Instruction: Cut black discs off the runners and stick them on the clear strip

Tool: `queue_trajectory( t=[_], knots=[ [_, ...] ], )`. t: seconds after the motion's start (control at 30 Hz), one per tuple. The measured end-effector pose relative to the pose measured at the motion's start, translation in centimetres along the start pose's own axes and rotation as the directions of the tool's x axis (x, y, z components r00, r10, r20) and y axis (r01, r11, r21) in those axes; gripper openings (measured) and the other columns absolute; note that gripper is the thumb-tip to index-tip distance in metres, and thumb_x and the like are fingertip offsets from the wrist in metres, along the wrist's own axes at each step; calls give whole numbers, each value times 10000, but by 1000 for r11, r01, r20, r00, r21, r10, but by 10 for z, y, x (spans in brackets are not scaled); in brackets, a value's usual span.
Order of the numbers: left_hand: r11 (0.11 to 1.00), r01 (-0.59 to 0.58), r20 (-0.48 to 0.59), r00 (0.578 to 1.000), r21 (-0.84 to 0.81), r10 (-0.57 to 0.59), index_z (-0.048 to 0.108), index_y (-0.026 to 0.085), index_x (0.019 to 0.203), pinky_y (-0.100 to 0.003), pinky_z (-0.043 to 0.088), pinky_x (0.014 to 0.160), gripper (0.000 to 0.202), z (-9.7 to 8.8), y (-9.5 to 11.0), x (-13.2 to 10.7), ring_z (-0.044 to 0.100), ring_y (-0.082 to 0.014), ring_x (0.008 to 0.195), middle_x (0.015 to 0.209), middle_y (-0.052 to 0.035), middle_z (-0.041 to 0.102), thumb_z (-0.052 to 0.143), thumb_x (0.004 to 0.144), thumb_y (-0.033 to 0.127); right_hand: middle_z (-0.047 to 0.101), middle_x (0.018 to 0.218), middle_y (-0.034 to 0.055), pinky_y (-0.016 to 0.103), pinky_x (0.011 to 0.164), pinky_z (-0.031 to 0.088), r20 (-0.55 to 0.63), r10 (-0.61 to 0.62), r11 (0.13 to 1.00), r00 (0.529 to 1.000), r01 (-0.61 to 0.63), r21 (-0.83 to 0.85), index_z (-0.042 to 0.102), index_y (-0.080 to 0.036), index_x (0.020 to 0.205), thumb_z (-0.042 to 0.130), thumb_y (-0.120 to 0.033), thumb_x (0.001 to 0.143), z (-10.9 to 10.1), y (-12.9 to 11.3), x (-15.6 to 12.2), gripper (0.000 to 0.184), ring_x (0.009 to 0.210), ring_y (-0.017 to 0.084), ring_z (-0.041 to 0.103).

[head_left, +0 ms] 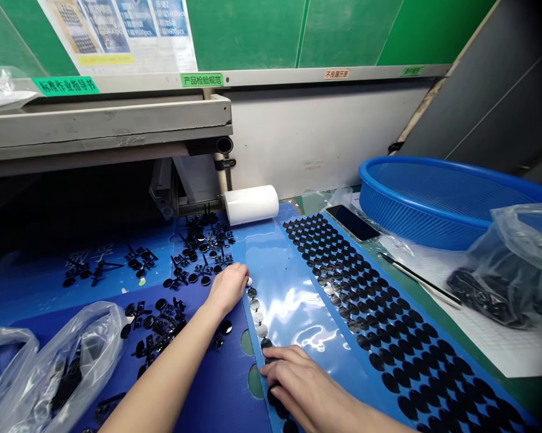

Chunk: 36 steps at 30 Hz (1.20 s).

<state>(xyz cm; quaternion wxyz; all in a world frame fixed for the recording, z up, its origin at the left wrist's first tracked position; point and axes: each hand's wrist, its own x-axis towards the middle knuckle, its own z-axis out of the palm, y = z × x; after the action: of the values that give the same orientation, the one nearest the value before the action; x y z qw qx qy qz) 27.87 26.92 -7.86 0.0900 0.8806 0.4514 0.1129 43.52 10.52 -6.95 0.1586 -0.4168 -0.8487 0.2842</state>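
My left hand [228,287] is curled at the edge of a glossy blue film sheet [289,288], its fingertips beside a column of silver and black discs [256,310]. My right hand [293,379] lies lower on the same edge, with its fingers over the black discs there, hiding some of them. Dense rows of black round discs [365,300] cover the sheet's right strip. To the left, black moulded discs on runners [203,246] lie in clusters on a blue mat [199,385]. Whether either hand holds a disc is hidden.
Clear plastic bags [68,361] lie at the bottom left, and another bag of black parts [509,270] sits at the right. Beyond stand a blue mesh basket [437,198], a phone [352,222], a white roll [252,204] and a grey metal rail [104,123].
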Motion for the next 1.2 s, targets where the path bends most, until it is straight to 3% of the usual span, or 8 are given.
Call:
queue_trajectory(
  t=[0.67,1.2],
  knots=[
    [993,6,11,1000,115,-7,550,142,879,-345,461,709,152,3,7,1,546,-157,823,873,-32,576,453,828,247,581,984,39,313,911,320,19,-13,1000,1000,13,5,466,-193,934,381,-99,845,0,4,3,155,1089,181,400],
    [995,49,11,999,91,-50,548,142,881,-351,456,715,155,5,7,1,543,-160,828,878,-33,573,458,825,255,591,967,37,314,905,333,3,-18,1000,1000,18,3,471,-196,930,388,-94,834,0,5,4,163,1081,180,408]
  ],
)
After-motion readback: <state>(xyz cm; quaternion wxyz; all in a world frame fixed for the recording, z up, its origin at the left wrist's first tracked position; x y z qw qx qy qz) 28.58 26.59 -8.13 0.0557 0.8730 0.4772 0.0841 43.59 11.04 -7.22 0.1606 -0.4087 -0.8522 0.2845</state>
